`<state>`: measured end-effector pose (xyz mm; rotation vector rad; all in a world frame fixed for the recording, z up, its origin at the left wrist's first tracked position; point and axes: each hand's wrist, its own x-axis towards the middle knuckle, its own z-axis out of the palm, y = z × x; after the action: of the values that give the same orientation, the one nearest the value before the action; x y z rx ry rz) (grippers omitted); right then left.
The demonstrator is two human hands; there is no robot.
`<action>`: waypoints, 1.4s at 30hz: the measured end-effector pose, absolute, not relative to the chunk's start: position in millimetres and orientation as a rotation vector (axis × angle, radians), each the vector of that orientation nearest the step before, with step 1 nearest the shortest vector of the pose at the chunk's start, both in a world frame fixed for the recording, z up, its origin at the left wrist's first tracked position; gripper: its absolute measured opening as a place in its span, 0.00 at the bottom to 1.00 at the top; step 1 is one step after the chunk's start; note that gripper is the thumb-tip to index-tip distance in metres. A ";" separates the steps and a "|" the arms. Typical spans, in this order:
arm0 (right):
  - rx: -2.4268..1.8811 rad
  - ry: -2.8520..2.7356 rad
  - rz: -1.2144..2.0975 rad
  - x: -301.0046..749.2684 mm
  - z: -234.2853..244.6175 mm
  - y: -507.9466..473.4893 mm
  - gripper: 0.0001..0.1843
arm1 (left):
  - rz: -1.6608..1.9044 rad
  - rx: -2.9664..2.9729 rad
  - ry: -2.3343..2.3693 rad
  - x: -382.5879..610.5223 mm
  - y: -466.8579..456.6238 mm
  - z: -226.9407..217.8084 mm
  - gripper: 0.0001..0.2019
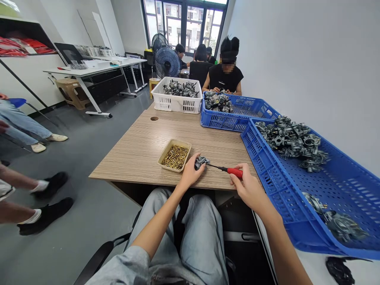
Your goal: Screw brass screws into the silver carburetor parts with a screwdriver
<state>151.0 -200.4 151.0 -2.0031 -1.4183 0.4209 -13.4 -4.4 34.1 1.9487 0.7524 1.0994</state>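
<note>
My left hand (192, 171) is closed around a small grey metal carburetor (201, 161) at the front of the wooden table (139, 146). In my right hand (247, 184) is a screwdriver (235, 172) with a red handle and a dark shaft. The shaft points left and its tip meets the carburetor's right side; the exact contact is too small to make out. Just left of my left hand stands a beige tray (160, 161) full of small brass-coloured parts (175, 156).
Along the right lies a blue crate (285, 209) with metal carburetors (292, 138) in two groups. Behind it are another blue crate (225, 124) and a white basket (178, 103), both holding similar parts. A co-worker (225, 73) sits across the table. Other people's legs (29, 186) show at left.
</note>
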 end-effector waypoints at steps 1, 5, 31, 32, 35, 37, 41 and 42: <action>-2.003 -1.420 0.419 150.2 152.0 -200.5 0.12 | 1.099 1.946 0.751 -13.6 -4.5 34.2 0.26; -1.990 -1.461 0.408 148.6 152.9 -201.1 0.14 | 1.101 1.944 0.746 -13.7 -4.4 34.5 0.26; -2.031 -1.414 0.414 150.4 149.8 -199.3 0.12 | 1.077 1.967 0.757 -13.9 -1.6 31.6 0.29; -2.043 -1.407 0.417 150.3 150.4 -199.1 0.13 | 1.079 1.967 0.758 -13.9 -1.6 31.5 0.29; -2.038 -1.411 0.427 149.4 152.0 -199.2 0.13 | 1.089 1.966 0.750 -14.0 -1.1 30.8 0.29; -2.029 -1.430 0.425 148.5 152.6 -199.7 0.14 | 1.091 1.967 0.744 -13.9 -0.7 30.1 0.29; -2.008 -1.470 0.424 147.3 153.0 -200.9 0.16 | 1.092 1.964 0.749 -13.5 -0.2 29.0 0.30; -2.008 -1.474 0.420 147.3 152.9 -201.0 0.15 | 1.093 1.963 0.751 -13.4 -0.2 28.9 0.30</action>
<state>147.3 -201.0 152.9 -2.0078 -1.4736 0.4201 -13.4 -0.2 28.9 1.9627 0.7510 1.0927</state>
